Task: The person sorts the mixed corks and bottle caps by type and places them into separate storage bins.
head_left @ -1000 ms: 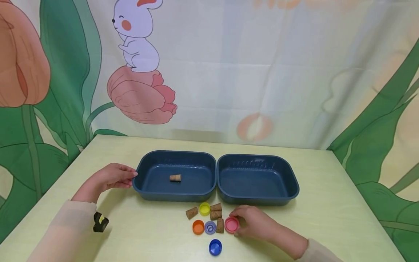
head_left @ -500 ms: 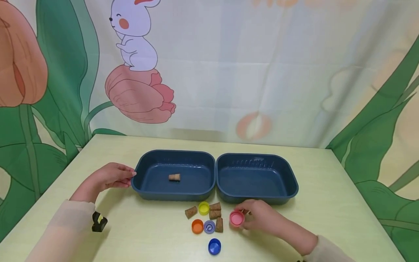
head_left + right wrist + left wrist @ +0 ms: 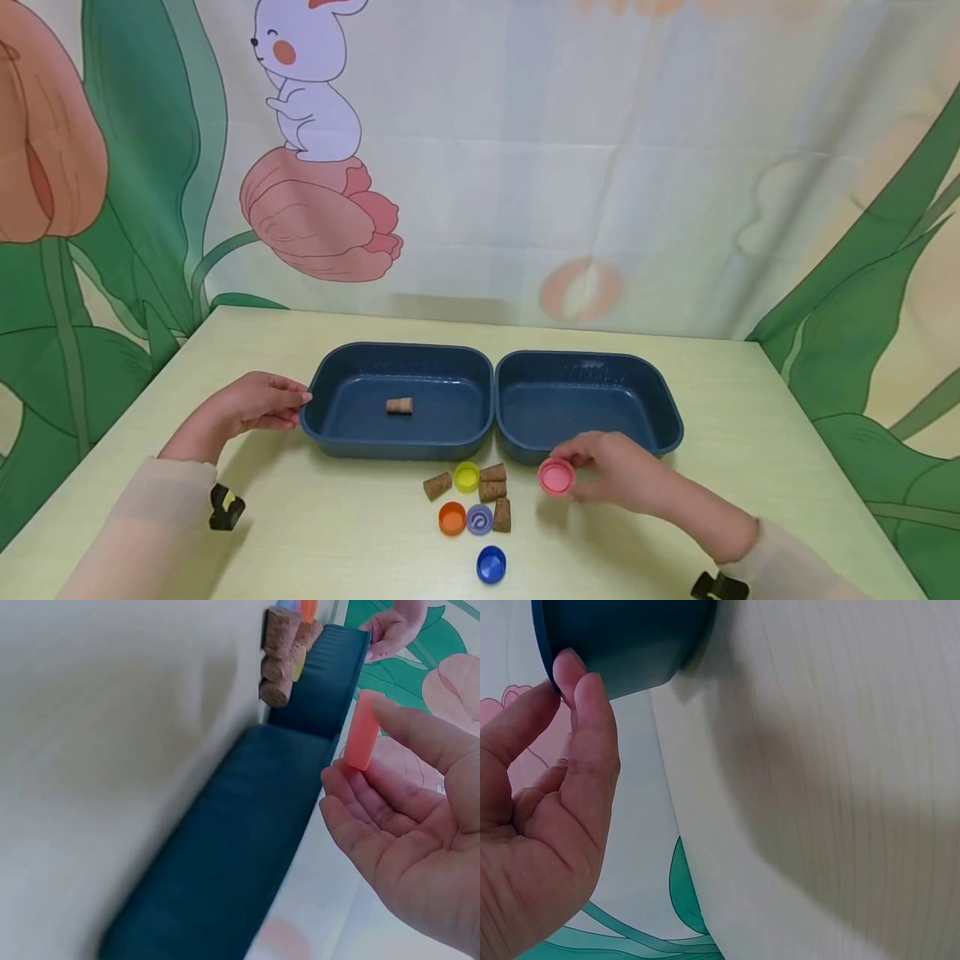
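My right hand (image 3: 626, 473) pinches a pink bottle cap (image 3: 557, 477) between thumb and fingers, lifted off the table near the front of the right blue tray (image 3: 663, 450). In the right wrist view the same cap (image 3: 363, 729) is seen edge-on. At the far side, my left hand (image 3: 251, 410) grips the left end of the left blue tray (image 3: 397, 451); the left wrist view has the fingertips (image 3: 592, 690) against its rim. One cork (image 3: 400, 406) lies on its side inside that left tray.
In front of the trays lie several corks (image 3: 438, 487), a yellow cap (image 3: 467, 477), an orange cap (image 3: 452, 518), a lilac cap (image 3: 480, 519) and a blue cap (image 3: 491, 565). The trays stand side by side. Behind the table (image 3: 337, 533) hangs a printed cloth (image 3: 480, 167).
My right hand has picked the pink cap up from beside the corks and moved it up and to the right, toward the right tray. The left hand stays at the left tray.
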Action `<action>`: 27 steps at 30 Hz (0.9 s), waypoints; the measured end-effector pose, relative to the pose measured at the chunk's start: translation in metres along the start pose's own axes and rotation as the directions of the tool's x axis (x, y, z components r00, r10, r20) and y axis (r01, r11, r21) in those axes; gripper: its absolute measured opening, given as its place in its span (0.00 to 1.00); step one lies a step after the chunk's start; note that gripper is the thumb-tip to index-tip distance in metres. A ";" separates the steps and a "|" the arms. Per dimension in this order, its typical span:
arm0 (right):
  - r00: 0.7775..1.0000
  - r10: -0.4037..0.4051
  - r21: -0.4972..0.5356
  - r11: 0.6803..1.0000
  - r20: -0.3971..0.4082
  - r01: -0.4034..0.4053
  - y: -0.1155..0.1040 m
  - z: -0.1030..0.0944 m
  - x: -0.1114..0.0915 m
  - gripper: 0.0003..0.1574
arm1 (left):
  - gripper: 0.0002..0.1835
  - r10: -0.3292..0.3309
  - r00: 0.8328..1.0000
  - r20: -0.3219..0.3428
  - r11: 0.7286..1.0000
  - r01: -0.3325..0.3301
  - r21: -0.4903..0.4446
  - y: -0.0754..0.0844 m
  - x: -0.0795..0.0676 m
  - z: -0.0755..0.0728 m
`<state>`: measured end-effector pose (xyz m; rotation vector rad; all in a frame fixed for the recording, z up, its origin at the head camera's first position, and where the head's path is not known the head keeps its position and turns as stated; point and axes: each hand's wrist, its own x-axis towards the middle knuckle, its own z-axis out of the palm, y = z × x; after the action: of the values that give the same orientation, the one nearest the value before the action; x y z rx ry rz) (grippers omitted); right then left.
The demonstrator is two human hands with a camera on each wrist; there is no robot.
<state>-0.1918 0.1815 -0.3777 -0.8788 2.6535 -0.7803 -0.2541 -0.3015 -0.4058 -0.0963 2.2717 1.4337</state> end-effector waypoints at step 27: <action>0.998 0.054 0.054 0.997 0.035 -0.056 -0.010 -0.069 0.026 0.25 | 0.23 -0.005 1.000 -0.001 1.000 0.005 0.004 0.002 -0.002 0.000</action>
<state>-0.2339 0.1872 -0.3166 -0.7944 2.6024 -0.8140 -0.2532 -0.3008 -0.4036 -0.1017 2.2737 1.4261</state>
